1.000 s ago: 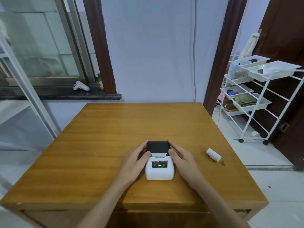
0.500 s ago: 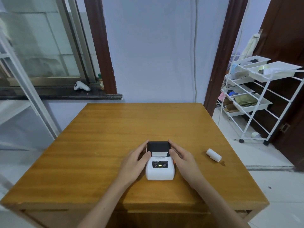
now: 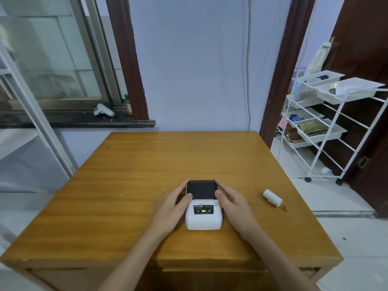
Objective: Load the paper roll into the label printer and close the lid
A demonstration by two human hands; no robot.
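A small white label printer (image 3: 203,217) with a black lid (image 3: 202,189) sits near the front middle of the wooden table (image 3: 147,175). Its lid is down and a green light glows on its front panel. My left hand (image 3: 172,203) rests against the printer's left side, thumb by the lid's edge. My right hand (image 3: 233,203) cups the right side, fingertips touching the lid. A white paper roll (image 3: 272,197) lies on its side on the table, well to the right of the printer, with neither hand touching it.
A white wire rack on wheels (image 3: 327,122) with trays stands on the floor to the right of the table. A white controller (image 3: 103,111) lies on the dark window ledge at the back left. The wall is just behind the table.
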